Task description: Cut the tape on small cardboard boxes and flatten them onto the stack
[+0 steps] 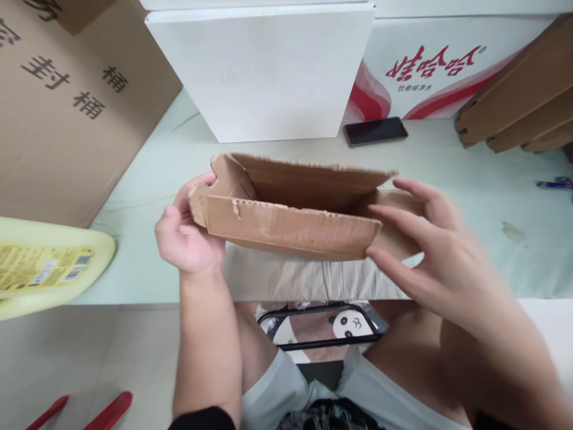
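A narrow brown cardboard box (290,230) is held over the table's front edge, its long opening facing up and its torn, ragged rims showing. My left hand (190,236) is closed around the box's left end, with some fingers hidden behind it. At the other end, my right hand (430,245) has its fingers spread and slightly blurred. Its thumb is at the front right corner and the other fingers lie by the right end flap (398,206), which stands folded outward.
A white box (268,77), a red-and-white printed carton (425,71) and a phone (376,131) are at the back of the table (147,179). Left are a large carton (80,137) and a yellow bottle (49,263); right are folded cardboard pieces (514,101) and a blue object (555,183).
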{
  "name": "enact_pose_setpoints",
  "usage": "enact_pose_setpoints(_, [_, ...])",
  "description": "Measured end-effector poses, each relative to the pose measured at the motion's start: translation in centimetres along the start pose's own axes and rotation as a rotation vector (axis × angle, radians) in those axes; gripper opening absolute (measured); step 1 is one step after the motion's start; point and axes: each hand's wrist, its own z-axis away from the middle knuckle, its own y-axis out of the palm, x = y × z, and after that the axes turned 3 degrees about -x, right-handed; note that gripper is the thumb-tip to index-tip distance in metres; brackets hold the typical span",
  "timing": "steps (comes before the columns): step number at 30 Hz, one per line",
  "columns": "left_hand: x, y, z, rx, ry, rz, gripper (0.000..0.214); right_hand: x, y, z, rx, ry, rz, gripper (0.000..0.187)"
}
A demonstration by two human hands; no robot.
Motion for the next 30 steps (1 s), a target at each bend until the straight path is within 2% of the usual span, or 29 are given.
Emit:
enact_pose_setpoints(2, [0.0,0.0,0.3,0.021,-0.024,0.018,0.049,0.8,0.3,0.2,-0.051,-0.025,-0.036,0.032])
enact_pose_setpoints(4, [0.0,0.0,0.5,0.035,-0.028,0.017,0.048,1.4,0.6,0.2,-0.071,-0.077,-0.077,0.025])
enact_pose_setpoints(8, [0.1,-0.2,0.9,0.082,-0.023,0.04,0.043,1.4,0.6,0.1,-0.078,-0.219,-0.178,0.026])
enact_pose_setpoints(12, [0.6,-0.9,1.0,0.157,0.036,0.055,0.051,0.3,0.6,0.1,-0.076,-0.349,-0.314,0.022])
enact_pose_setpoints(14, [0.8,-1.2,0.9,0.169,0.062,0.065,0.055,-0.2,0.9,0.2,-0.167,-0.312,-0.345,0.027])
enact_pose_setpoints(17, [0.9,-1.3,1.0,0.199,0.068,0.061,0.054,-0.8,1.4,0.4,-0.304,-0.107,-0.317,0.031])
enact_pose_setpoints(19, [0.8,-1.2,1.1,0.213,0.07,0.044,0.053,-1.0,1.5,0.3,-0.295,-0.032,-0.239,0.025])
enact_pose_setpoints(21, [0.6,-1.0,1.3,0.221,0.067,0.039,0.053,-1.1,1.4,0.2,-0.204,-0.053,-0.153,0.017])
enact_pose_setpoints(23, [0.3,-0.7,1.5,0.214,0.052,0.048,0.054,-1.3,1.2,0.1,-0.113,-0.09,-0.122,0.03])
enact_pose_setpoints(26, [0.2,-0.7,1.7,0.192,0.023,0.02,0.051,-1.5,1.1,0.1,-0.063,-0.106,-0.145,0.059])
enact_pose_setpoints(30, [0.5,-1.3,1.8,0.154,0.063,-0.015,0.052,-1.6,1.0,0.2,-0.04,-0.088,-0.156,0.068])
